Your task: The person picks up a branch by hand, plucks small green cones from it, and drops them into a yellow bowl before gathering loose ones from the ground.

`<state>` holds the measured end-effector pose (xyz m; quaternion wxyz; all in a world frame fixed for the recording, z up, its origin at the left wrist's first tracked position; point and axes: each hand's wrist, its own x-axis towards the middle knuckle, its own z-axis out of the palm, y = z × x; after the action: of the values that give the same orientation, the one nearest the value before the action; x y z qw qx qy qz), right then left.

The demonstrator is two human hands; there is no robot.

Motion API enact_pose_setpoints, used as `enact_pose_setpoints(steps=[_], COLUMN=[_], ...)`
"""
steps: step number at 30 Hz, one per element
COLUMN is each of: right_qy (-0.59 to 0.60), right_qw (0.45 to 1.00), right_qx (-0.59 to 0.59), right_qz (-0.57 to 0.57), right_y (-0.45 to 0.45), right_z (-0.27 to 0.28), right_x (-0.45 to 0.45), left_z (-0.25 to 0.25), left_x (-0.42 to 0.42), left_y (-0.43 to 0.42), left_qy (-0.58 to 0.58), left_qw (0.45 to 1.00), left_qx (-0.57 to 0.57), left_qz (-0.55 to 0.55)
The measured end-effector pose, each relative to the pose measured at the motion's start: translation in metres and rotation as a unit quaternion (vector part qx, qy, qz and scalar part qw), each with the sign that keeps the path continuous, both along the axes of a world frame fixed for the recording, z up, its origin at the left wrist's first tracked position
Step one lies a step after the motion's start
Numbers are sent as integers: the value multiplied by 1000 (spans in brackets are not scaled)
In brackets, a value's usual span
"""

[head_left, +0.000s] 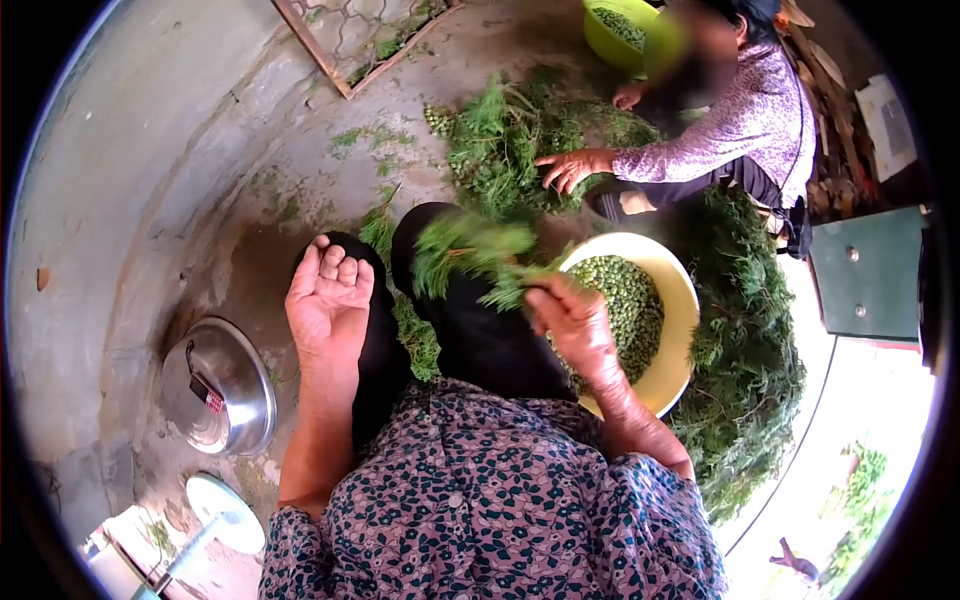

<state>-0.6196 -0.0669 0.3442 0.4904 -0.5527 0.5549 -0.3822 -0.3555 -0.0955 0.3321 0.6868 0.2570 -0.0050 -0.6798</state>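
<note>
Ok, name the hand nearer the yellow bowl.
Right. The right hand overlaps the left side of the yellow bowl in view; the left hand, palm up, is well off to its left.

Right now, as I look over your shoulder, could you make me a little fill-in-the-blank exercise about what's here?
1. The right hand is holding a leafy sprig whose colour is ____.
2. The left hand has its palm turned ____ rather than down.
3. Of these two hands, the one nearer the yellow bowl is the ____ one.
4. The round metal object lies nearer the ____ hand than the right.

Missing words: green; up; right; left.
</note>
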Motion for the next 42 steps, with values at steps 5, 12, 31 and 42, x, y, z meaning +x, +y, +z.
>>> enact_pose_setpoints(steps=[5, 12, 31, 42], right_qy=[56, -14, 8, 163], right_qw=[976, 753, 976, 960], right_qx=[80, -64, 217, 199], right_qz=[-197, -654, -14, 112], right_y=[7, 48, -3, -24], right_z=[-34, -72, -192, -205], right_x=[-86, -232, -46, -20], left_z=[-10, -18, 17, 37], left_x=[0, 11, 24, 22], left_y=[3, 3, -8, -78], left_qy=[-3, -6, -20, -37], left_qw=[999, 998, 1000, 998], left_qx=[-3, -20, -9, 56], left_qz=[-51, -58, -11, 2])
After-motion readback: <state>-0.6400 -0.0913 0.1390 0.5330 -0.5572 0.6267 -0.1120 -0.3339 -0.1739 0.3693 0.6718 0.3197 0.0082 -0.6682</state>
